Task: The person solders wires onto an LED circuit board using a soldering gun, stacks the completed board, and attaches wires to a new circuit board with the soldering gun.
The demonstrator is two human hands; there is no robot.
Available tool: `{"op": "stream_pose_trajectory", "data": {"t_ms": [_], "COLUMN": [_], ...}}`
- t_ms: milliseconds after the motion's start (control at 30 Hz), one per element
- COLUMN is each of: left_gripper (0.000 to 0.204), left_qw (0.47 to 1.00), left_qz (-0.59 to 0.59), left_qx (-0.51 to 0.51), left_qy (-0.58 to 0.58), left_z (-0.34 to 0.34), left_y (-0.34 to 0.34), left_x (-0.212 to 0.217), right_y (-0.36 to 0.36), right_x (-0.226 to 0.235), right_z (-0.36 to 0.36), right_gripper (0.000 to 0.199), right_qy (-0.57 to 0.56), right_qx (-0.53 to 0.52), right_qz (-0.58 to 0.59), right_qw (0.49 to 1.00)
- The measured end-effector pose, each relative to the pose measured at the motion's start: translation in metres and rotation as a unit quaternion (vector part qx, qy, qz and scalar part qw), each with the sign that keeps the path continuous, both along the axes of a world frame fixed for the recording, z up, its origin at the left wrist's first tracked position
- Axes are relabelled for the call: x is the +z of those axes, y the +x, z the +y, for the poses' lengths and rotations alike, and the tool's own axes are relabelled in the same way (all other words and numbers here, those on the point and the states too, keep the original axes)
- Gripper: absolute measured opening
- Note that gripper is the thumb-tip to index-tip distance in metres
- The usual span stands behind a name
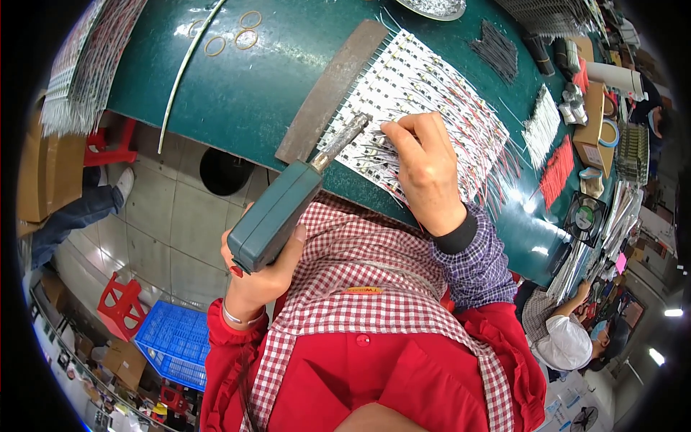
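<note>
- Left hand [268, 279] grips a green gun-shaped tool [277, 212], its tip [360, 121] over the white board panel [409, 83] on the table [266, 79].
- Right hand [430, 171] pinches thumb toward forefinger just beyond the tip, perhaps on something thin; I can't tell.
- A slip of the left wrist could burn those fingers, if the tip's hot.
- Metal dish [430, 16] holds pale, shiny scraps [436, 6].

Open tabletop [241, 90] left, brown bar [332, 91] (flat) between it and boards [414, 83]
</note>
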State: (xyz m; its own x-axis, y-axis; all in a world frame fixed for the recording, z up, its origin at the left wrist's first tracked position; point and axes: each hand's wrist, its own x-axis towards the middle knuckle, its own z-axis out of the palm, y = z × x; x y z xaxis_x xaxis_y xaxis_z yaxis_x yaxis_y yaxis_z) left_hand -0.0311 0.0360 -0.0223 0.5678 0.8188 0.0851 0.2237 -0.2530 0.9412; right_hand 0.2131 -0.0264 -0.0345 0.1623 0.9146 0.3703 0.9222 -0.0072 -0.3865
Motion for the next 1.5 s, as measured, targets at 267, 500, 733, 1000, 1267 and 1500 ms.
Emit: {"op": "stream_pose_trajectory", "data": {"t_ms": [267,500,733,1000,1267,1500], "left_gripper": [0.014,0.014,0.019,0.021,0.021,0.019], "left_qw": [0.998,0.995,0.999,0.997,0.996,0.998], "left_qz": [0.060,0.092,0.006,0.003,0.014,0.026], "left_qx": [0.008,-0.009,-0.009,-0.008,0.029,0.024], "left_qy": [-0.010,0.038,-0.037,-0.078,-0.083,-0.058], "left_z": [-0.008,-0.009,-0.005,-0.006,-0.012,-0.012], "left_y": [-0.010,-0.013,-0.008,-0.007,-0.013,-0.016], "left_x": [0.000,-0.001,0.001,0.004,0.002,0.008], "right_y": [-0.001,-0.009,-0.009,-0.009,-0.009,-0.009], "right_x": [0.003,-0.004,-0.005,-0.004,-0.004,-0.003], "right_z": [-0.003,-0.006,-0.006,-0.006,-0.005,-0.005], "right_gripper": [0.033,0.034,0.036,0.036,0.034,0.033], "right_qy": [0.044,0.047,0.041,0.033,0.030,0.026], "right_qx": [-0.003,0.004,0.006,0.008,0.011,0.006], "right_qz": [-0.011,0.015,0.018,0.020,0.017,0.013], "right_qw": [0.999,0.999,0.999,0.999,0.999,1.000]}}
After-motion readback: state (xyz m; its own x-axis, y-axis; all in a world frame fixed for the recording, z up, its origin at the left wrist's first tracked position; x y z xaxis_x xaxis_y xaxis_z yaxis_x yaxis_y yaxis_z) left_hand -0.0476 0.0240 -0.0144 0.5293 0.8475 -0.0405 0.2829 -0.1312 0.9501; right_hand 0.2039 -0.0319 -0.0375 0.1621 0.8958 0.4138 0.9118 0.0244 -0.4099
